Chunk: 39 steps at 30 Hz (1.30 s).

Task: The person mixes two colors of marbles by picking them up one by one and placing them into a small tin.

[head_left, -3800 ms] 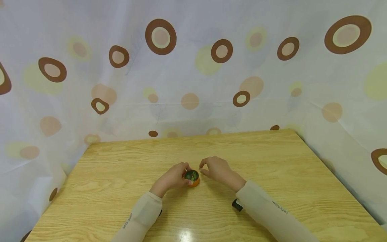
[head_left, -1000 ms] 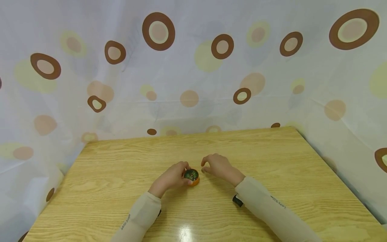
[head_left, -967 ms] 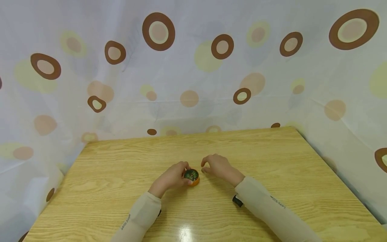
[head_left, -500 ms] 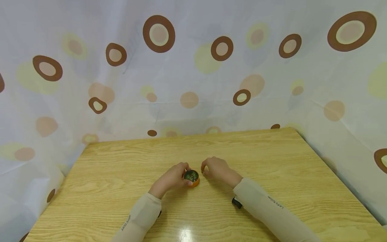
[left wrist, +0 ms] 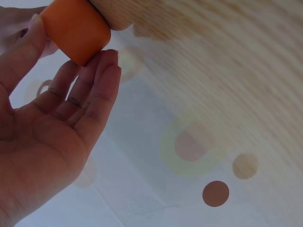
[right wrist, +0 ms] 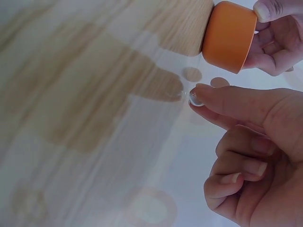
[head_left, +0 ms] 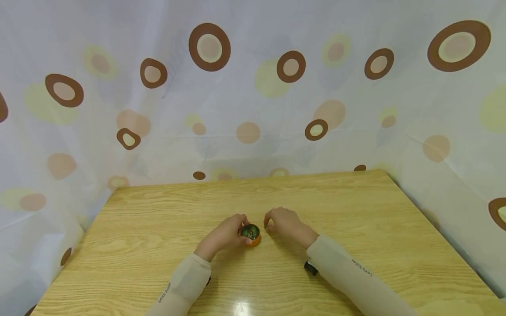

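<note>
A small round orange container point(head_left: 254, 241) sits on the wooden table, its top dark with green shapes showing. My left hand point(head_left: 226, 235) grips it from the left side, thumb on the near side and fingers round the far side. In the left wrist view the smooth orange wall point(left wrist: 78, 30) shows between thumb and fingertips. Just right of the container is my right hand point(head_left: 287, 223), low over the table. Its thumb and index finger pinch a tiny clear, glassy round bead point(right wrist: 196, 98); the other fingers curl into the palm.
The wood-grained table point(head_left: 178, 202) stretches out around both hands. Behind it and along its sides hangs a white cloth point(head_left: 245, 96) with brown, peach and yellow circles. A dark device point(head_left: 311, 267) is strapped under the right sleeve.
The right thumb and index finger have drawn closer together over the last second, and that hand's fingertips sit slightly lower. The left hand keeps its grip on the container; the head view tilts a little.
</note>
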Motion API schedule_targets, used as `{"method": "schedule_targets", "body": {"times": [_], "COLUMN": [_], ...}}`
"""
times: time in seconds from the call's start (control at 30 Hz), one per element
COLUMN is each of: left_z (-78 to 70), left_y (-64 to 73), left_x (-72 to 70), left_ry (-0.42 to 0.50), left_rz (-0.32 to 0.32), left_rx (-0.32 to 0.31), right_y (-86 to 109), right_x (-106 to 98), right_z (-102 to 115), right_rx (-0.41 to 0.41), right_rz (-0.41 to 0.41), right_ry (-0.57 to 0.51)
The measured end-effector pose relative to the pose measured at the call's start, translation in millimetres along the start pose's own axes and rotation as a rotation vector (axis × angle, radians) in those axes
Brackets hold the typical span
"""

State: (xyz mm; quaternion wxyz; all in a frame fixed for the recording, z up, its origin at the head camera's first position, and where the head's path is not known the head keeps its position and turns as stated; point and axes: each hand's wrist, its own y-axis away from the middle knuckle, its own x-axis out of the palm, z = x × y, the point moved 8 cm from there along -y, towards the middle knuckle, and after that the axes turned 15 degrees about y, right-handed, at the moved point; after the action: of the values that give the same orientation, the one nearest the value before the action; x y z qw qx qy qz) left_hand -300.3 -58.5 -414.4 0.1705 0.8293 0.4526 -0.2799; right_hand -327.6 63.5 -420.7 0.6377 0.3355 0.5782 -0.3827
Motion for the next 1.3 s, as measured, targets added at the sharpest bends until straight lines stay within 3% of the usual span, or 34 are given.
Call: {"method": "schedule_targets", "body": {"times": [0.5, 1.3], "left_z": [2.7, 0.2], "left_y": [-0.7, -0.1], "left_x": [0.0, 1.3], "left_ry": [-0.007, -0.007], "left_rz": [0.000, 0.008], "left_rx": [-0.014, 0.003], "right_y": [5.1, 10.9], "right_x": [-14.9, -30.7], "right_z": [4.5, 28.8], "right_rx": [-0.021, -0.108], "right_rz": [-0.047, -0.115], "right_ry": [0.015, -0.004]}}
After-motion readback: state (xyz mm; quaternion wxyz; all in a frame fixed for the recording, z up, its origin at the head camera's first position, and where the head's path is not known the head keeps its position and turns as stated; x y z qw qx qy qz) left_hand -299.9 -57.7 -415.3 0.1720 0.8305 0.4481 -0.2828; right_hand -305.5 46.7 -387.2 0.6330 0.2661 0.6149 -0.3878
